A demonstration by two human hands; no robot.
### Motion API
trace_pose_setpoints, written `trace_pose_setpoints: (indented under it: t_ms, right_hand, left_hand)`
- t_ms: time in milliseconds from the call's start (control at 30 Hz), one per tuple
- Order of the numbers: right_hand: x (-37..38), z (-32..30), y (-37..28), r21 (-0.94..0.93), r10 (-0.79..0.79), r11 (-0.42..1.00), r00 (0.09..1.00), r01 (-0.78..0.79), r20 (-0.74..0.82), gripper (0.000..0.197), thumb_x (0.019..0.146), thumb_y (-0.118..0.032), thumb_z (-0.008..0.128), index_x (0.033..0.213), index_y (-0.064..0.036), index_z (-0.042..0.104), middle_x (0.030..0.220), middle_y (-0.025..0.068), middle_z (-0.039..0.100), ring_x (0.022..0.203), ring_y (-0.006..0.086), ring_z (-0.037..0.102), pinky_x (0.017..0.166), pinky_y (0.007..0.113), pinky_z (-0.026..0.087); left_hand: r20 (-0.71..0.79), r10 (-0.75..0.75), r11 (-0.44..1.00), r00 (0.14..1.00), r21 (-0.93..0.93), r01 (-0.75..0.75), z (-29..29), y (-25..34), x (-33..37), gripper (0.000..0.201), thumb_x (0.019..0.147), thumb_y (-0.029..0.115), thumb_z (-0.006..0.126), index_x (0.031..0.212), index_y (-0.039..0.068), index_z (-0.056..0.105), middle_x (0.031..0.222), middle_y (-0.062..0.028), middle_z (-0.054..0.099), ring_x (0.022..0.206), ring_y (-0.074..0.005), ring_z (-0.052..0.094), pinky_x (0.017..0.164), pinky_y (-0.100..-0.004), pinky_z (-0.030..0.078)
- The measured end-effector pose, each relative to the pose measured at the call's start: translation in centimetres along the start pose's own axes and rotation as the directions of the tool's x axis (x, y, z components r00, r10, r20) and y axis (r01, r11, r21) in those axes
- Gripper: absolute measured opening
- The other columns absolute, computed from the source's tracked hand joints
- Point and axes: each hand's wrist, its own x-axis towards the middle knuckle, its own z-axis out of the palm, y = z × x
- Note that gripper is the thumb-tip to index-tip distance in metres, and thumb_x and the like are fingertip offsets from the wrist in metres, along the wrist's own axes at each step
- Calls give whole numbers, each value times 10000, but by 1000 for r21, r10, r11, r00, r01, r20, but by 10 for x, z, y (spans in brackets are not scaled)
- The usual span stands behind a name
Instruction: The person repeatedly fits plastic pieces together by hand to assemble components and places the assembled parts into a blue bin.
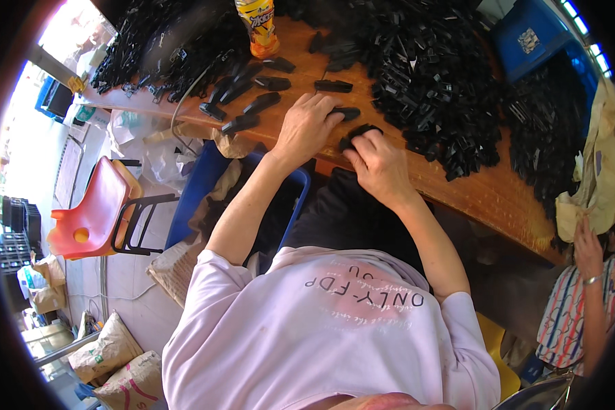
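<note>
My left hand (306, 130) is over the near edge of a wooden table, its fingers closed on a slim black plastic piece (347, 114) that sticks out past the fingertips. Just to the right, my right hand (381, 167) pinches another dark piece (357, 137), partly hidden by the fingers. Loose black plastic pieces (262, 103) lie scattered left of my hands, and one more black piece (333, 86) rests just beyond them. A large heap of black plastic parts (434, 89) rises to the right.
Another black heap (164, 51) covers the far left. A drink bottle with a yellow label (256, 24) stands at the back. Below the table edge is a blue crate (205, 184); a red chair (99, 208) stands left. At right, another person's hand (586, 249) touches a brown sack (594, 178).
</note>
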Motion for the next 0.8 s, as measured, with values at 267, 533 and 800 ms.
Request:
trace_pose_setpoints:
  t_ms: [267,533,800]
  right_hand:
    - [3,9,24,152,216,970,957,-188,-194,185,955,-166,799,1038,-24,714,1005,127,692,788,337,704,679,421,567]
    - [1,6,22,133,137,985,966,-109,-218,168,936,-135,805,1027,-28,711,961,119,691,771,325,701,661,416,561]
    - [-8,-7,14,333,246,921,965,-204,-91,185,940,-152,801,1030,-7,729,942,121,709,767,320,688,671,400,546]
  left_hand:
    - [-218,52,898,974,438,50,-22,3,-11,251,972,221,730,868,-3,774,938,-169,721,898,-410,684,797,-471,541]
    - [227,-491,765,841,-350,541,-31,4,-14,215,944,204,760,936,-8,795,1060,-130,771,1004,-355,711,822,-459,565]
    - [171,132,976,976,-195,-98,-16,-2,-21,279,842,95,805,1121,105,812,1191,-49,764,1161,-285,678,1011,-406,520]
